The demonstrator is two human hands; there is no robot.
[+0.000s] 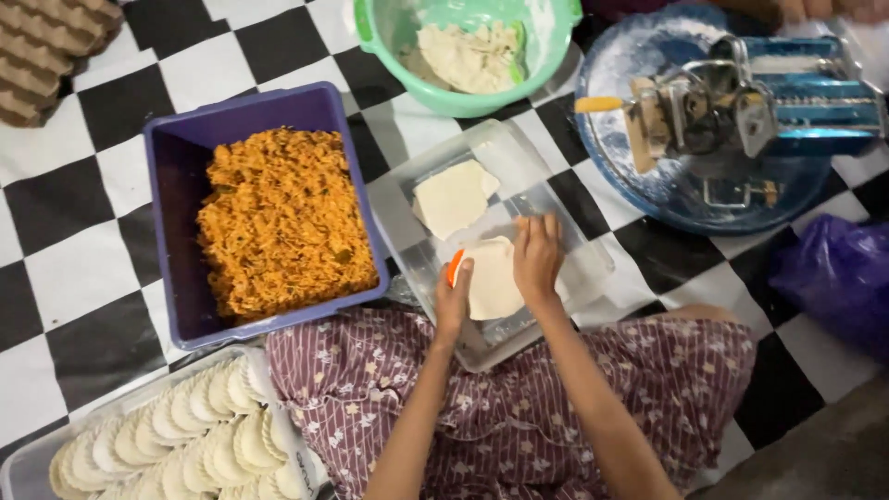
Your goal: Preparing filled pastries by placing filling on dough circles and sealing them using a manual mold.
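Dough round: a pale disc (491,278) lying in the clear tray (593,268) on the checkered floor (83,268), directly under both hands.
Right hand (537,259): fingers flat, pressing on the round's right side.
Left hand (454,296): closed around an orange object (453,268) at the round's left edge.
Hard to tell: the orange object is mostly hidden; another person's hand (824,9) is cut off at the top.
Nearby: second dough sheet (452,196), purple tub of orange filling (278,222).
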